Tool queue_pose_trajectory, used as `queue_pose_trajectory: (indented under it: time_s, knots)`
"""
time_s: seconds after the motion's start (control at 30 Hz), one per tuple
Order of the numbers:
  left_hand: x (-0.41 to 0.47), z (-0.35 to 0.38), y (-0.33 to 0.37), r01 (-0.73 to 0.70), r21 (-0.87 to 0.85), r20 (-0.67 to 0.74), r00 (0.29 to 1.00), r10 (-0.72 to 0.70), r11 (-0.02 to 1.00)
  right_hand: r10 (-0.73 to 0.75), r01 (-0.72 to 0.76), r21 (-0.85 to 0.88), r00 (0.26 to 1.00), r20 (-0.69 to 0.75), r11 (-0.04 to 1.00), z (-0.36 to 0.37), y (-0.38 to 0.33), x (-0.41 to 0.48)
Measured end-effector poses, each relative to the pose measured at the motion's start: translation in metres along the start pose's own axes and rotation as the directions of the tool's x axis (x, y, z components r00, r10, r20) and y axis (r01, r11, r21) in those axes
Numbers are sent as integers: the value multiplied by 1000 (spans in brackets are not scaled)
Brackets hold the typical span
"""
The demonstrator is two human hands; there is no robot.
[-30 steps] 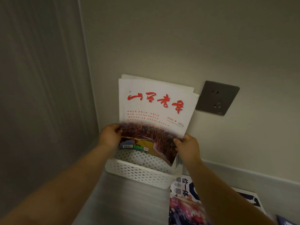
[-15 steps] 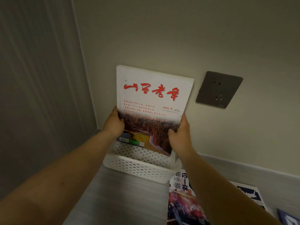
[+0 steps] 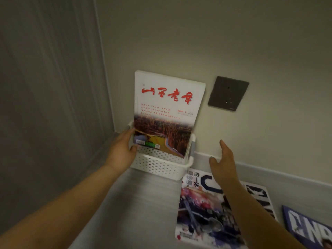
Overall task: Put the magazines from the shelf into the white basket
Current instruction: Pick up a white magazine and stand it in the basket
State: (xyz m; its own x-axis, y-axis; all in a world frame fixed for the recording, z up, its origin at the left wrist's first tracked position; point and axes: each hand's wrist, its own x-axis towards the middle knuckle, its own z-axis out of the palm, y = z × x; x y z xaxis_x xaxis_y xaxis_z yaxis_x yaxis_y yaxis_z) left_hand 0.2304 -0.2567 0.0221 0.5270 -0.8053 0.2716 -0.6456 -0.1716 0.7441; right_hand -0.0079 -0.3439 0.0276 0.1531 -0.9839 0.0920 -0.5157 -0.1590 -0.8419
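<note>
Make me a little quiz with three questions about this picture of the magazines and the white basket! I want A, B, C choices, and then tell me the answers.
1. Where is the magazine with red letters?
A. Flat on the shelf
B. Standing in the white basket
C. Taped over the socket

2. How many magazines lie on the shelf outside the basket?
A. None
B. Two
C. Five

3. What is the right hand doing?
A. Open, holding nothing
B. Squeezing the basket
C. Holding a pen

Answers:
1. B: its bottom edge sits inside the basket and it leans against the wall.
2. B: a colourful magazine lies beside the basket, and a blue one shows at the picture's edge.
3. A: its fingers are spread in the air, clear of everything, while the left hand touches the magazine's side.
</note>
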Motion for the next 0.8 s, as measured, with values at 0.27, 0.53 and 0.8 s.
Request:
queue_pose_trajectory:
  time_s: [0.27, 0.53, 0.8]
  knots:
    - [-195, 12, 9, 92, -49, 260, 963, -76, 995, 219, -229, -159, 973, -76, 960, -69, 101, -154]
    - [-295, 36, 22, -234, -9, 415, 884, 216, 972, 86, 8, -633, 989, 117, 774, -99, 151, -267]
    - [-320, 80, 74, -10, 115, 540, 840, -54, 993, 77, 102, -719, 974, 212, 688, -99, 157, -293]
